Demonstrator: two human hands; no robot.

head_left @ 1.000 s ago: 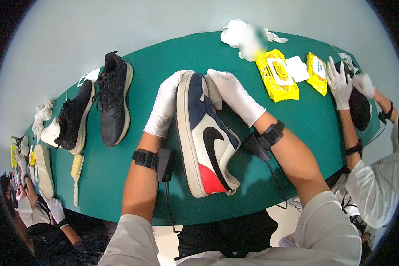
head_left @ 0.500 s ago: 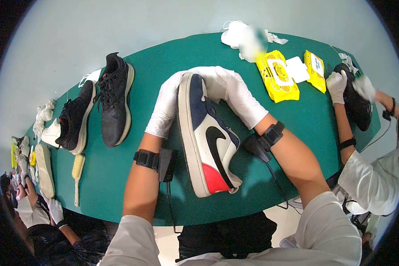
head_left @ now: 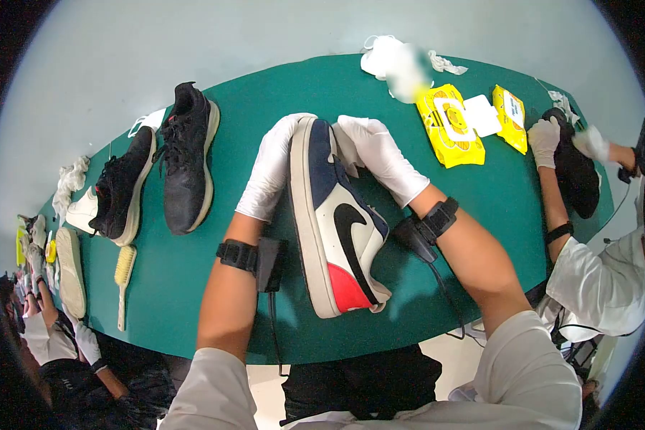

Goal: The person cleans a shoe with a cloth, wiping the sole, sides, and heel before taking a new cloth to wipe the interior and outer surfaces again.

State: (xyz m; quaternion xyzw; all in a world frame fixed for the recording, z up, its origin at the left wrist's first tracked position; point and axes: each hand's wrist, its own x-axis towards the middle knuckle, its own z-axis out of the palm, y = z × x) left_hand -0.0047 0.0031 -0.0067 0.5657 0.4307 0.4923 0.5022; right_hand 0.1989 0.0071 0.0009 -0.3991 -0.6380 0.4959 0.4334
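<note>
A low sneaker (head_left: 351,229) in white, navy and red, with a black swoosh, lies on its side on the green table, toe pointing away from me and sole to the left. My gloved left hand (head_left: 271,172) is closed around the toe end from the sole side. At the upper side of the toe is my gloved right hand (head_left: 380,154), its fingers curled in by the laces. A pale edge shows under those fingers; I cannot tell what they hold. Both hands wear white gloves, and black devices are strapped at the wrists.
Left of the sneaker are black shoes (head_left: 186,168), a scrub brush (head_left: 124,276) and a pale insole-like piece (head_left: 70,272). Yellow wipe packs (head_left: 451,147) lie back right, near crumpled white tissue (head_left: 448,63). At right, a co-worker's gloved hands handle a dark shoe (head_left: 577,172); others work at far left.
My hands, which met over the toe, have drawn apart, with the right hand now curled on the lace side. The sneaker stays in place. The co-worker's hand at right shifts slightly.
</note>
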